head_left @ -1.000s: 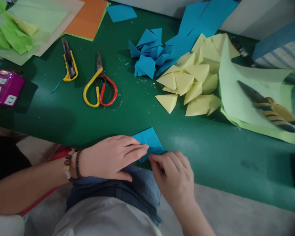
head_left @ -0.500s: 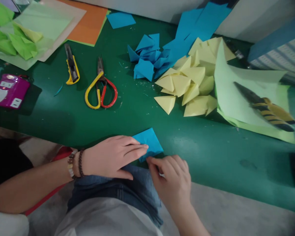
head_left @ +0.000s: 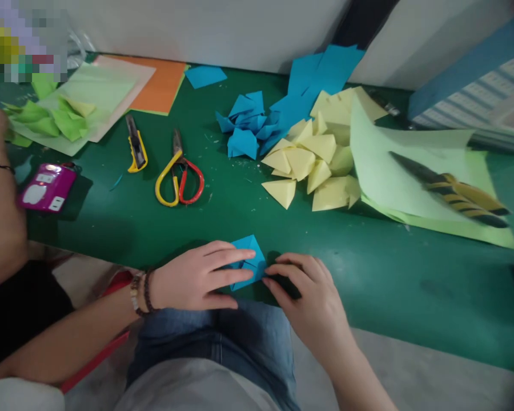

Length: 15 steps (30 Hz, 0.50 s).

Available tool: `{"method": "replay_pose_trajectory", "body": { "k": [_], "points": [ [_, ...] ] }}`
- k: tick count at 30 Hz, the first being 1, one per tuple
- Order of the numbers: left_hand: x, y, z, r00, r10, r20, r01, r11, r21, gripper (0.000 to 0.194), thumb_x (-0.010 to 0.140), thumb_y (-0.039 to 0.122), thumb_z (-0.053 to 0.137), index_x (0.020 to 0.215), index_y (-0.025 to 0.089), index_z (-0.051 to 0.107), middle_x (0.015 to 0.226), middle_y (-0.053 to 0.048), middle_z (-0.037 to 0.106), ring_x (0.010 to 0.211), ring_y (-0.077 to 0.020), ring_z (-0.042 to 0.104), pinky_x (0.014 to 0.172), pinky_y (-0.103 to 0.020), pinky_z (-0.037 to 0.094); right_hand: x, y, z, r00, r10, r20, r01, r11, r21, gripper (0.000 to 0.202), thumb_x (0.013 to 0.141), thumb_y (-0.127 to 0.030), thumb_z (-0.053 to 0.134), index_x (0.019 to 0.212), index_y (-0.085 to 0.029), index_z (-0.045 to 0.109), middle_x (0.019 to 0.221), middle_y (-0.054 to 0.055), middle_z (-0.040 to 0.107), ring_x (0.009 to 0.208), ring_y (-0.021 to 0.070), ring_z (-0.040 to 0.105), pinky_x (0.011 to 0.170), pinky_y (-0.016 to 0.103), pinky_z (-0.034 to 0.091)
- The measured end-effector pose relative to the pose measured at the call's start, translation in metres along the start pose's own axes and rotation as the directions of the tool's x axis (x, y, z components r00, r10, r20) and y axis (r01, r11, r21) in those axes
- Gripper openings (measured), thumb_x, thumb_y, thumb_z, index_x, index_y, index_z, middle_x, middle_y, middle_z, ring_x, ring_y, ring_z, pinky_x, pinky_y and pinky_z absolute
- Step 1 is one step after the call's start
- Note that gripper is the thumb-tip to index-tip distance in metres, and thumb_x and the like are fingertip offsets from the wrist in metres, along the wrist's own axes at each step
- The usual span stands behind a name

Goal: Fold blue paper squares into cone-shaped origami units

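A small folded piece of blue origami paper (head_left: pixel 248 264) lies near the table's front edge, with crease lines and flaps showing on top. My left hand (head_left: pixel 201 275) rests on it from the left, its fingers stretched out and spread, covering part of the paper. At the paper's right corner, my right hand (head_left: pixel 306 285) has thumb and index finger closed in a pinch on the edge. Beyond my hands lie scissors (head_left: pixel 180 174) with one yellow and one red handle, and a pile of folded pale yellow paper pieces (head_left: pixel 304 157).
Further back are folded blue pieces (head_left: pixel 246 125), a yellow box cutter (head_left: pixel 136 145) and orange paper (head_left: pixel 158 85). Pliers (head_left: pixel 452 191) lie on light green sheets (head_left: pixel 411 148) at right. A purple power adapter (head_left: pixel 49 187) stands at left, beside another person's arm (head_left: pixel 2 211).
The blue paper is turned, with folded flaps now showing on it. My left fingers have spread apart, and my right hand pinches the right corner instead of the lower one. The view has shifted.
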<state>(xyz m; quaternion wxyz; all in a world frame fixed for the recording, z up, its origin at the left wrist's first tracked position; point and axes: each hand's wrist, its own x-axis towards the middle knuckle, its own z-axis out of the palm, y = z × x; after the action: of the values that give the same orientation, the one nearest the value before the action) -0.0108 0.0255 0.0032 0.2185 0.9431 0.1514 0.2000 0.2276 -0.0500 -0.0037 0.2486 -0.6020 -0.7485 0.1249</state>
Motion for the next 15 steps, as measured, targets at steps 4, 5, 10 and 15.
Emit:
{"method": "replay_pose_trajectory", "body": {
  "k": [4,5,10,15],
  "points": [
    [-0.001,-0.002,-0.002,0.951,-0.285,-0.121,0.241,0.926,-0.290,0.036,0.094,0.022,0.055,0.130,0.023,0.053,0.139,-0.014,0.051,0.120,-0.0226,0.057,0.098,-0.039,0.054,0.017,-0.001,-0.002,0.991,-0.108,0.078,0.107,0.994,0.014,0.025,0.088,-0.020,0.059,0.113,-0.023,0.065,0.108,0.011,0.063,0.098,0.0267,0.061,0.080,0.045,0.053],
    [-0.001,-0.002,-0.003,0.929,-0.353,-0.110,0.291,0.882,-0.370,0.038,0.093,0.021,0.056,0.131,0.024,0.052,0.141,-0.013,0.048,0.118,-0.0214,0.058,0.094,-0.036,0.057,0.021,-0.001,-0.002,0.986,-0.132,0.107,0.129,0.991,0.031,0.024,0.088,-0.018,0.058,0.110,-0.023,0.066,0.108,0.010,0.063,0.098,0.0264,0.061,0.080,0.045,0.053],
    [0.006,-0.008,-0.011,0.883,-0.470,-0.025,0.395,0.769,-0.503,0.044,0.088,0.020,0.061,0.131,0.024,0.053,0.144,-0.011,0.045,0.113,-0.0198,0.061,0.086,-0.030,0.059,0.039,0.001,-0.006,0.966,-0.196,0.167,0.188,0.980,0.067,0.015,0.086,-0.011,0.058,0.087,-0.023,0.068,0.100,0.009,0.063,0.092,0.0240,0.062,0.077,0.044,0.055],
    [0.045,-0.028,-0.028,0.741,-0.671,-0.012,0.543,0.609,-0.578,0.049,0.084,0.035,0.066,0.130,0.021,0.054,0.128,-0.012,0.060,0.108,-0.0235,0.061,0.082,-0.034,0.055,0.082,0.005,-0.036,0.938,-0.331,0.098,0.326,0.943,0.064,0.016,0.089,-0.015,0.054,0.083,-0.023,0.067,0.115,0.011,0.060,0.099,0.0234,0.064,0.079,0.040,0.056]
  ]
}}
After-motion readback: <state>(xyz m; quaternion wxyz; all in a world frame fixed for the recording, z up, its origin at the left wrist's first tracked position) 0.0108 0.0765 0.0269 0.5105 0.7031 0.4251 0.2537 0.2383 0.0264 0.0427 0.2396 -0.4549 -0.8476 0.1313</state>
